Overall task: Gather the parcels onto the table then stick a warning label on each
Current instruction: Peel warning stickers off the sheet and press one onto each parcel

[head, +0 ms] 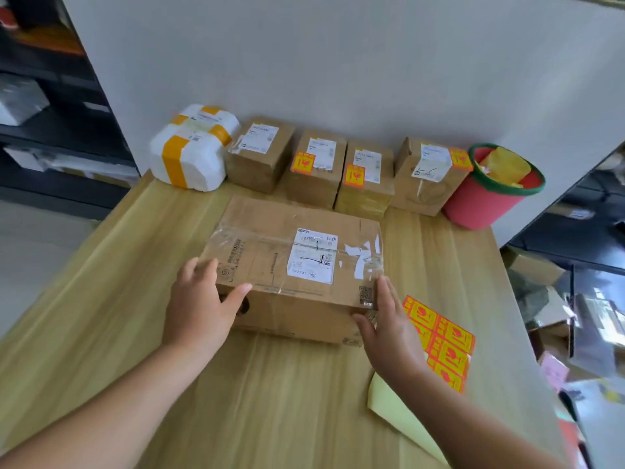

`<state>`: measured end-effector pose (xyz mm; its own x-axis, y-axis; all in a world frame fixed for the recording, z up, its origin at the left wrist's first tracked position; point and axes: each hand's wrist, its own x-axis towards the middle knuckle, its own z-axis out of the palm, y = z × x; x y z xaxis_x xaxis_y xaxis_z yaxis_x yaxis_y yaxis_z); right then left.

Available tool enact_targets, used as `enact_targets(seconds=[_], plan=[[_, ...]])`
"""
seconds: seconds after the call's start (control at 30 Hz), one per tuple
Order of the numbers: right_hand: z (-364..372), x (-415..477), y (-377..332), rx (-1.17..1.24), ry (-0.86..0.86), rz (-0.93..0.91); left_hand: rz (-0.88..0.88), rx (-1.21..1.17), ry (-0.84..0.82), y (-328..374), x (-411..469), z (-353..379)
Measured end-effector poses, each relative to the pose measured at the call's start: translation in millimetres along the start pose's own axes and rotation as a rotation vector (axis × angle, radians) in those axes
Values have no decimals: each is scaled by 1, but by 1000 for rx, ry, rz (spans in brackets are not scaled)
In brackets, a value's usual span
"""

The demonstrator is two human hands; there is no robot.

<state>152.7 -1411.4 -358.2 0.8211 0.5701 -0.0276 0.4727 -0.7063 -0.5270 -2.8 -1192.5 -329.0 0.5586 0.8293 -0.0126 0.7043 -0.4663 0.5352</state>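
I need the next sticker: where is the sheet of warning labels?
In the head view, the sheet of warning labels lies on the table, on the right, beside the right hand and the large box.

Table (270, 401) far edge blocked: parcel row (314, 170), bucket (480, 201) at far right corner. Box (270, 262) fills the middle. Left and near edges open. Label sheet (446, 343) flat by right edge.
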Motion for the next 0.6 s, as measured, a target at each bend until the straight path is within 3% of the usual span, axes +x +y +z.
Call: enact_targets(seconds=[0.23,0.3,0.4,0.5,0.6], plan=[[7,-2,17,13,-34,-50,-28,74,3,-2,-17,22],[1,-8,25,41,-34,-77,84,135,67,11,-28,25],[-13,-24,52,27,11,-37,407,98,94,50,-57,41],[-21,-43,91,-54,-11,76,571,-26,-185,86,-87,71],[-23,-62,123,-97,-56,193,394,-121,-510,103,-107,116]])
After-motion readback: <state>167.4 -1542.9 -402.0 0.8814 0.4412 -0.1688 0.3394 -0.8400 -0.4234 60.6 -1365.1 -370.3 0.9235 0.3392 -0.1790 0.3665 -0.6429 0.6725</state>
